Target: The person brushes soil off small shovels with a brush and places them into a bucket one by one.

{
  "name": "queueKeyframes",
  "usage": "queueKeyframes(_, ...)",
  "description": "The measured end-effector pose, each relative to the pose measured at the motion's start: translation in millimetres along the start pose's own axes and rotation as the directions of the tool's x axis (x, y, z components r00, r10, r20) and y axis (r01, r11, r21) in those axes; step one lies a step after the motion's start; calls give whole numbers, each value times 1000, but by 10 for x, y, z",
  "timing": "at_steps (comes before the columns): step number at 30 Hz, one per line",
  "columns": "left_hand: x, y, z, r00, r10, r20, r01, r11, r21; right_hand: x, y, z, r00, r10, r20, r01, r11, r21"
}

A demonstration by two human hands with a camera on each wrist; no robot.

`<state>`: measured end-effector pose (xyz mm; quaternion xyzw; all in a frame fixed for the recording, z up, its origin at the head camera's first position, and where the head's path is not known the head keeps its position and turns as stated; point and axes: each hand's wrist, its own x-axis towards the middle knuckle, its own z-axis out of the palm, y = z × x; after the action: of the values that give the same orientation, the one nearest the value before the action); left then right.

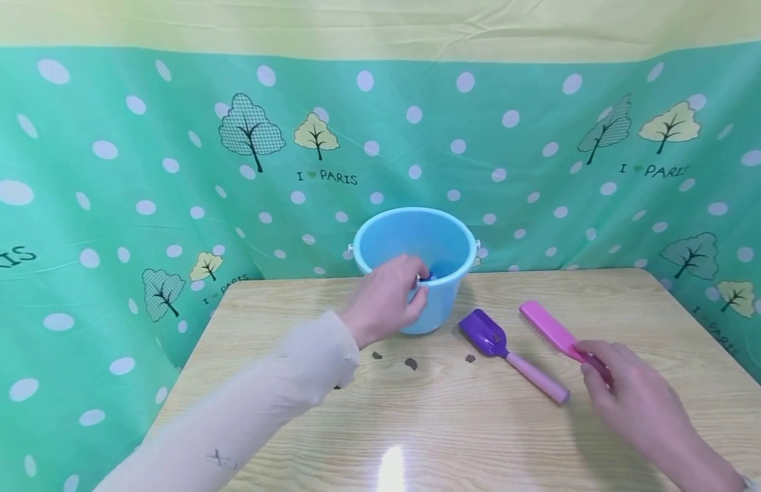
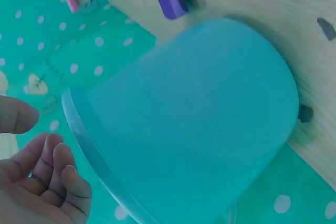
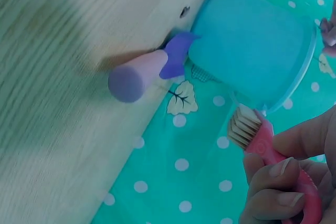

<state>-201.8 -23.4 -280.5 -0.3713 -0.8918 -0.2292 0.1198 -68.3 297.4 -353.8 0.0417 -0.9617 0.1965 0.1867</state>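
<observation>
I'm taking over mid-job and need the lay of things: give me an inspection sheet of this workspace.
Surface: pale wooden table, a glare spot near its front edge.
Job's things: blue bucket upright at the back; pink brush and purple scoop lie to its right.
Clutter: a few small dark bits in front of the bucket.
Grippers: left hand at the bucket's near rim, fingertips by something blue inside; right hand grips the pink brush's handle.
Cables: nothing seen.
Surroundings: green polka-dot cloth with tree prints behind and beside the table.

Head high, wrists close (shared bucket (image 1: 417,266)) —
</observation>
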Motion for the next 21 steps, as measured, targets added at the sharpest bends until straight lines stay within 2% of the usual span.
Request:
queueKeyframes(4, -81, 65, 74, 999, 43, 19, -43, 999, 1, 25, 49, -61, 1000, 17, 12, -17, 1000, 4)
queueKeyframes(10, -173, 126, 204, 996, 65, 67, -65, 998, 2, 63, 124, -178, 1000, 30, -7, -30, 1000, -10)
queueKeyframes(15, -210, 182, 344, 990, 58, 129, -61, 998, 20, 95, 195, -263, 999, 50, -18, -50, 998, -34)
queueKeyframes(21, -210, 259, 579, 975, 11, 223, -14, 1000, 12, 90, 257, -314, 997, 77, -19, -78, 996, -50)
